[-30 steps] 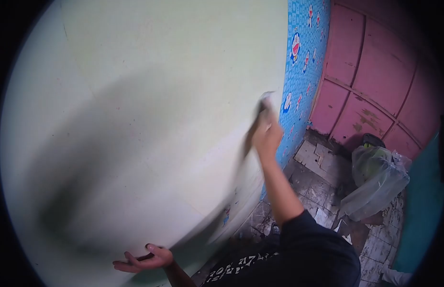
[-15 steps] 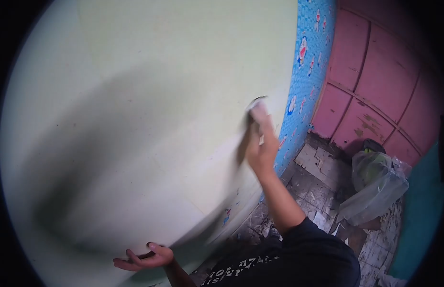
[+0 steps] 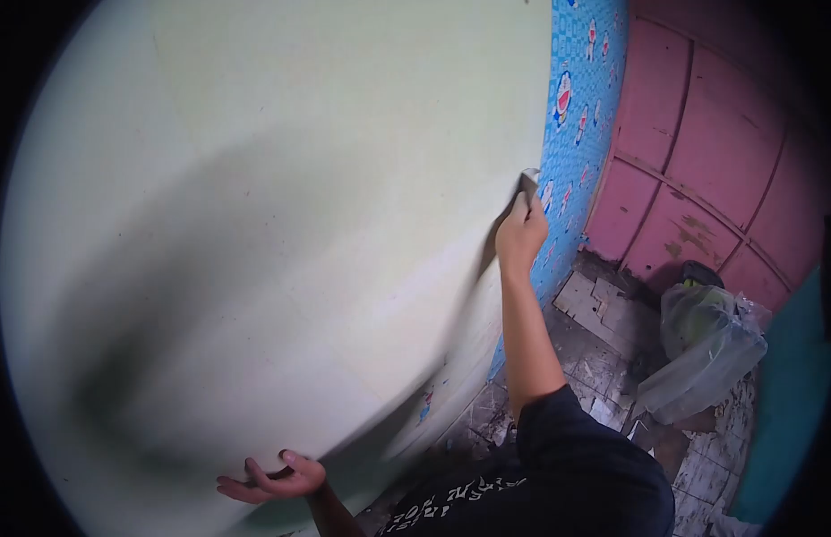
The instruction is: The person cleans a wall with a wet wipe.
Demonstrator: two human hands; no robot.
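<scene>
A pale, cream-coloured wall surface (image 3: 344, 224) fills the left and middle of the view, with my shadow across it. Up at its right edge, beside the blue patterned wallpaper (image 3: 577, 98), my right hand (image 3: 523, 234) is closed around a small flat pale object (image 3: 529, 182) that lies against the surface. What exactly this object is cannot be told. Low at the bottom left, my left hand (image 3: 277, 479) is held palm up with its fingers apart and nothing in it, near the pale surface.
A pink panelled wall (image 3: 711, 134) stands at the right. On the littered tiled floor (image 3: 595, 358) lies a clear plastic bag (image 3: 702, 358), with a dark and green item behind it. A teal surface (image 3: 783, 394) runs along the far right.
My right hand has moved right and slightly up with the flat object, from the pale surface to its edge by the blue wallpaper. My left hand has barely moved.
</scene>
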